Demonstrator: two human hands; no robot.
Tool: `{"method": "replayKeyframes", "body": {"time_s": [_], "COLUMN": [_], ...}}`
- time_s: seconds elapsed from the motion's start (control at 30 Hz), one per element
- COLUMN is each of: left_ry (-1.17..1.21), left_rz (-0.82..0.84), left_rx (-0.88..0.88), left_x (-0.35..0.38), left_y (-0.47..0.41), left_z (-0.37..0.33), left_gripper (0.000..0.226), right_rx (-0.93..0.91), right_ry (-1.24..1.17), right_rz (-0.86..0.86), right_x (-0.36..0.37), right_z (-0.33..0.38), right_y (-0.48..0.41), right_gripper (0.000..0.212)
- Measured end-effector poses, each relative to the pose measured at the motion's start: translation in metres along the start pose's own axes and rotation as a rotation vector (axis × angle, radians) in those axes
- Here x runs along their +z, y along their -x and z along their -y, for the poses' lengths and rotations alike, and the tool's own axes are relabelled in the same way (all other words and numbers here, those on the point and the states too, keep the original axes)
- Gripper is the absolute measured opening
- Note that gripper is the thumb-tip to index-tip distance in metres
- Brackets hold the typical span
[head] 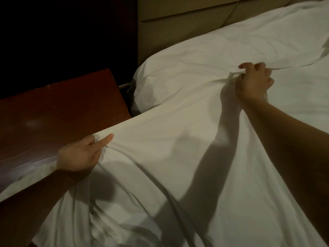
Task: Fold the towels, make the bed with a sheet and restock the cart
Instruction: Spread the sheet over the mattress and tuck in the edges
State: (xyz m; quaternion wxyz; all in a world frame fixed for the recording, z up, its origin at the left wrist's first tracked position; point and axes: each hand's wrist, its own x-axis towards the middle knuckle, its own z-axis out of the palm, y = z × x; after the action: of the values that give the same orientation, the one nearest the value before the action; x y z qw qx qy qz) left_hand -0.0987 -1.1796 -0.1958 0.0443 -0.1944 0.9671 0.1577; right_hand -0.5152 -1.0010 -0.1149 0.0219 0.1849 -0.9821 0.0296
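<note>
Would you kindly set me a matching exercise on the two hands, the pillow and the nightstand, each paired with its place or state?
Things:
1 left hand
2 right hand
3 pillow
4 nightstand

Places or states:
A white, at the headboard
B bunches the sheet just below the pillow
C reddish-brown, left of the sheet
D holds the sheet's edge next to the nightstand

Pairs: 1-D; 2-B; 3-A; 4-C
</note>
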Motion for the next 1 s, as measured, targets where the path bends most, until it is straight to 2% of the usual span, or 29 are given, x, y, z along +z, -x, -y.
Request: {"method": "replayKeyframes", "body": {"time_s": [0.17,0.3,0.5,0.6,0.7,0.83,0.9,1.0], "left_ry": [0.001,0.003,0.02,0.05,0.077,0.08,0.078,0.069], "left_rz": [-0.014,-0.017,-0.049,-0.056,-0.063,-0.071,-0.089,-0.092], "left_rx": [0.03,0.04,0.037,0.03,0.042,0.041,0.055,0.059], "left_x": [-0.003,-0.001,0.003,0.007,0.01,0.01,0.01,0.011], "left_y": [0.0,0.0,0.001,0.002,0.002,0.003,0.003,0.002], "left_z": [-0.001,0.0,0.003,0.005,0.009,0.007,0.007,0.007], "left_gripper": [0.046,0.046,0.045,0.045,0.045,0.045,0.045,0.045], "right_rx": [-0.119,-0.183,-0.214,-0.124,-0.084,-0.206,-0.26,-0.346], "right_ry": [0.07,0.108,0.033,-0.08,-0.105,-0.161,-0.102,-0.047], "right_rz": [0.127,0.13,-0.019,-0.07,0.051,0.183,0.129,-0.079], "right_x": [0.01,0.005,-0.006,-0.007,-0.002,0.004,0.004,0.01], "right_z": [0.006,0.002,0.009,0.026,0.033,0.018,0.011,0.003], "right_y": [-0.003,-0.011,-0.02,-0.029,-0.032,-0.01,0.005,0.035], "right_gripper": [0.03,0.023,0.024,0.026,0.026,0.032,0.034,0.037]}}
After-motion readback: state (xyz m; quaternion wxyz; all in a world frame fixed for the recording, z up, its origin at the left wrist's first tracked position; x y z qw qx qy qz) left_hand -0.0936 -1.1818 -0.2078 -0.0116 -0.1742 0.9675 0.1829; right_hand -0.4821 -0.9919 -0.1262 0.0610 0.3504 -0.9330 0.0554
